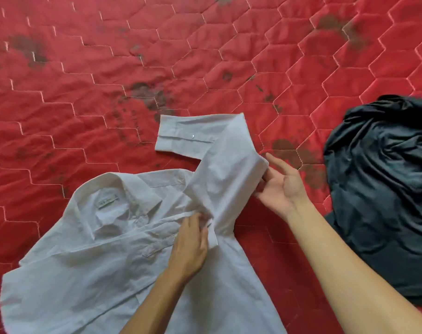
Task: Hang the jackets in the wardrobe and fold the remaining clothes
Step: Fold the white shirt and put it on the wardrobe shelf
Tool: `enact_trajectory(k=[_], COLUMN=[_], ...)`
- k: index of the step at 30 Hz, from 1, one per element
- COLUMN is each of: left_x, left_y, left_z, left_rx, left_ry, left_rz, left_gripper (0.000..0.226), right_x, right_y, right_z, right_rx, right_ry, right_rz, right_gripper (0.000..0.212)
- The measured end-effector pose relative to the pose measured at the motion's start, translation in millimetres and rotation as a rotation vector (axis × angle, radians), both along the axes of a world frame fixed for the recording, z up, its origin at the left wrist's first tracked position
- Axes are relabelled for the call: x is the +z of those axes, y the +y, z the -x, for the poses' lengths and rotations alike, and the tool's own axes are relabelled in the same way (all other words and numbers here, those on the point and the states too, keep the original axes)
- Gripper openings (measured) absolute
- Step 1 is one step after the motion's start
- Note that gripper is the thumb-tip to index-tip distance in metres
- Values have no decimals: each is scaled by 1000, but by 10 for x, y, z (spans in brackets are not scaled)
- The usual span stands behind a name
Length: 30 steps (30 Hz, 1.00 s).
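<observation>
A white collared shirt (89, 266) lies spread on the red quilted bed cover, collar toward the far side. Its right sleeve (219, 165) runs up and bends left, ending in a buttoned cuff. My left hand (190, 244) pinches shirt fabric where the sleeve meets the body. Palm up, my right hand (281, 186) holds the sleeve's right edge, with its thumb on the fabric. The shirt's left side reaches the lower left of the view and its hem is out of frame.
A crumpled black garment (383, 189) lies in a heap at the right edge. The red quilted cover (108, 56) with hexagon stitching and dark stains stretches across the far side and left.
</observation>
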State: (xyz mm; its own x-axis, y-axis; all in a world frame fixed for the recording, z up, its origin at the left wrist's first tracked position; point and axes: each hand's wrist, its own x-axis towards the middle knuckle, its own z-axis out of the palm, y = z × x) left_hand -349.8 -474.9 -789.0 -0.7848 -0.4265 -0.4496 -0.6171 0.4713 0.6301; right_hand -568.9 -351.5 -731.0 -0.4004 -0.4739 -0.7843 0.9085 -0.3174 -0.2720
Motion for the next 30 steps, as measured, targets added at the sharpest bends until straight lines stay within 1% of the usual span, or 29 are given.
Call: enact_trajectory(k=[1,3,4,5,6,8,9,10,11,14,16,17,19,20,22,23,25,28,30], left_x=[-5,-15,-18,-17,-21,-26,-21,-8,2,-2,29,62,149,210,346,412,557,712,768], left_y=[-3,-17,-25,-34,-44,-64,-69,-68,-63,-70,-93,-95,-53,1,178,296,580,977,1204], left_z=[23,51,57,60,67,97,113,128,141,187,304,392,622,766,1091,1254,1538,1857,2030], left_rx=[-4,-18,-30,-44,-58,-79,-78,-78,-79,-97,-74,-69,-89,-101,-108,-120,-195,-301,-322], left_ry=[-13,-25,-27,-25,-24,-38,-58,-75,-89,-151,-216,-230,-169,-125,-36,13,99,142,156], left_rz=[12,33,42,50,59,78,86,92,96,94,68,57,50,52,59,52,34,-5,-56], left_gripper=[21,23,23,24,24,27,29,30,30,26,17,14,17,20,26,29,36,51,60], right_x=[-4,-21,-28,10,66,125,138,151,175,227,257,282,318,338,383,395,395,457,525], right_y=[48,155,217,258,278,286,271,248,223,196,231,248,296,335,424,471,586,767,904], right_z=[69,185,226,243,238,198,184,197,236,437,551,590,658,690,749,793,880,995,1076], right_rx=[-56,-150,-153,-90,27,241,280,271,203,-110,-217,-241,-268,-285,-338,-377,-445,-402,-392], right_ry=[-5,-63,-92,-105,-101,-58,-20,23,58,138,188,202,211,229,288,304,342,404,408], right_rz=[23,134,178,210,235,244,223,206,203,213,194,199,154,147,125,112,93,26,6], right_gripper=[29,63,78,85,85,74,71,67,62,45,26,24,26,23,12,10,28,33,47])
